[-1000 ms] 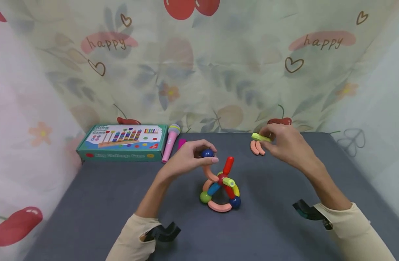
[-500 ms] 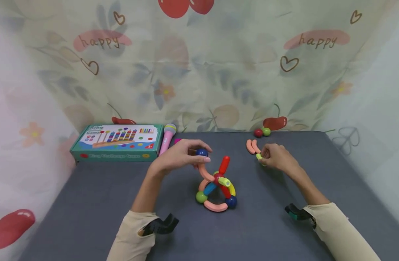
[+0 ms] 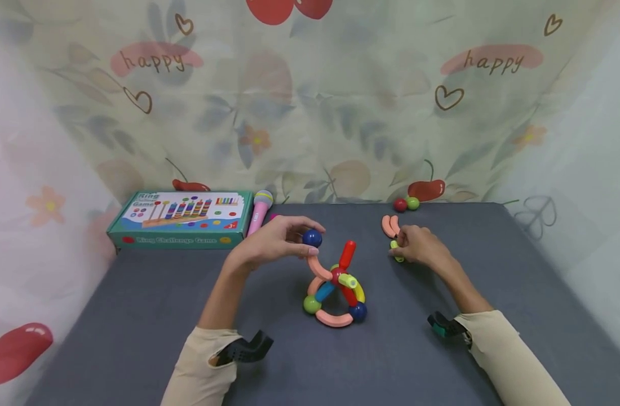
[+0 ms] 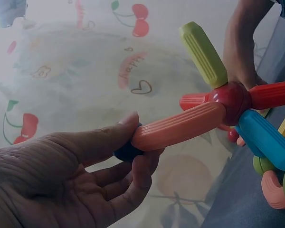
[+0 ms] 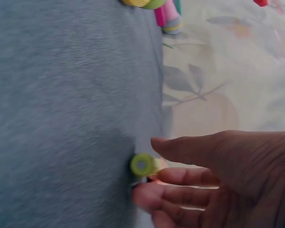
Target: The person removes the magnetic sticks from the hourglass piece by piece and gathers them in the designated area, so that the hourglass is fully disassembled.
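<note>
My left hand (image 3: 274, 243) pinches a blue ball (image 3: 312, 238) between thumb and fingers. From that ball a curved peach rod (image 4: 180, 127) runs to a red ball (image 4: 232, 102) atop a ball-and-rod structure on the table. Blue, red, yellow and light green rods also make up the structure, with a green ball (image 3: 312, 304) and another blue ball (image 3: 358, 312) low on it. At the right, a short light green rod (image 3: 397, 251) lies on the table by the fingertips of my right hand (image 3: 423, 246). The right wrist view shows thumb and fingers apart around that rod's end.
Two curved peach rods (image 3: 390, 226) lie just beyond my right hand. Farther back sit a loose red ball (image 3: 400, 204) and green ball (image 3: 413, 203). A Ring Challenge Game box (image 3: 180, 220) and a pink toy microphone (image 3: 260, 212) stand at the back left.
My right hand has come down toward me, bringing the light green rod from above the peach rods to the table. The left hand stays at the blue ball, its fingers slightly shifted.
</note>
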The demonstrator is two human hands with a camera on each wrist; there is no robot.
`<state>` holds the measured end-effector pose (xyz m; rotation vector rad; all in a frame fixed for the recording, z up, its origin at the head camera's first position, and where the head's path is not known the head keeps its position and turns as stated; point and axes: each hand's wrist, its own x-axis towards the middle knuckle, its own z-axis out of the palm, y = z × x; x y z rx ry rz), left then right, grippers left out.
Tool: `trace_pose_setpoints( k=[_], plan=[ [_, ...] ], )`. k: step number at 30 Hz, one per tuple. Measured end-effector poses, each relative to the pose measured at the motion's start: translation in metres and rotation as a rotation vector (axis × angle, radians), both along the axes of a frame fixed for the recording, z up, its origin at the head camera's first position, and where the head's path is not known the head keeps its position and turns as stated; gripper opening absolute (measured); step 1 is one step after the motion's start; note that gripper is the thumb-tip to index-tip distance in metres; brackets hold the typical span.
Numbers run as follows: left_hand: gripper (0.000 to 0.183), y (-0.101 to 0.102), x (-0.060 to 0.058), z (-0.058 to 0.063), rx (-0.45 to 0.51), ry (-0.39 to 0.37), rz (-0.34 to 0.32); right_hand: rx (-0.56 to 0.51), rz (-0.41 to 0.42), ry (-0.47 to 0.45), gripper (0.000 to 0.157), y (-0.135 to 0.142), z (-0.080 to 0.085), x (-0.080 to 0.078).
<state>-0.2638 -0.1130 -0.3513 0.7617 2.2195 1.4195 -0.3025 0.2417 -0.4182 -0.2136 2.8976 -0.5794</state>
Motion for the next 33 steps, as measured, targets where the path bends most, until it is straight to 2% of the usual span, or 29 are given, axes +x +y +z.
trace_pose_setpoints(
  k=[5, 10, 12, 15, 18, 21, 24, 27, 33],
  plan=[
    [0.039, 0.001, 0.0, -0.002, 0.003, -0.014, 0.004, 0.039, 0.005, -0.054, 0.028, -0.005, 0.009, -0.003],
    [0.039, 0.003, -0.001, -0.003, 0.003, -0.026, 0.01, 0.056, 0.022, -0.031, 0.027, -0.01, 0.022, -0.002],
    [0.039, 0.003, -0.001, -0.003, 0.001, -0.03, 0.013, -0.009, 0.065, -0.015, 0.026, -0.013, 0.031, 0.0],
    [0.039, 0.003, -0.001, -0.002, -0.002, -0.034, 0.023, -0.168, 0.16, -0.01, 0.026, -0.02, 0.048, 0.004],
    [0.038, 0.002, -0.001, -0.002, -0.004, -0.03, 0.027, -0.32, 0.22, -0.052, 0.027, -0.027, 0.064, 0.01],
    [0.039, 0.004, -0.001, -0.003, -0.003, -0.028, 0.02, -0.406, 0.247, -0.114, 0.029, -0.03, 0.074, 0.02],
    [0.039, 0.005, 0.0, -0.004, -0.009, -0.027, 0.019, -0.446, 0.285, -0.186, 0.029, -0.034, 0.077, 0.028],
    [0.039, 0.005, 0.0, -0.004, -0.023, -0.017, 0.018, -0.439, 0.329, -0.252, 0.032, -0.041, 0.076, 0.032],
    [0.039, 0.005, 0.0, -0.003, -0.042, -0.001, 0.022, -0.491, 0.369, -0.4, 0.037, -0.053, 0.061, 0.03]
  ],
)
